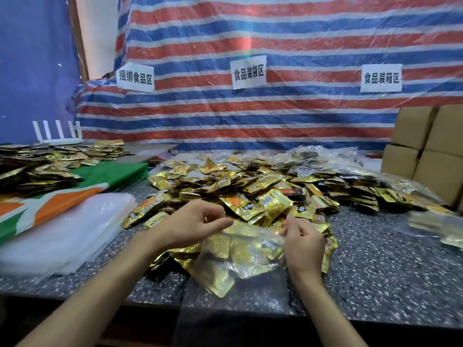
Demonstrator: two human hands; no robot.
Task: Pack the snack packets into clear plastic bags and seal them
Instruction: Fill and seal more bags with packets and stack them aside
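Head — left hand (193, 222), right hand (304, 242) — one clear bag (250, 256).

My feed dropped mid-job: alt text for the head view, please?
The right hand pinches the mouth of a clear bag of gold packets on the speckled table, the left hand at its other corner. Behind lies a loose packet pile; empty bags left, cardboard boxes right.

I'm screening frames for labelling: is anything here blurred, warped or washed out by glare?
Head view: the wide-angle lens bows the table edge and the striped tarp; its periphery is soft, so the stack of empty bags at left looks smeared; glare sheens the clear bag and gold packets, yet the wall signs stay readable.
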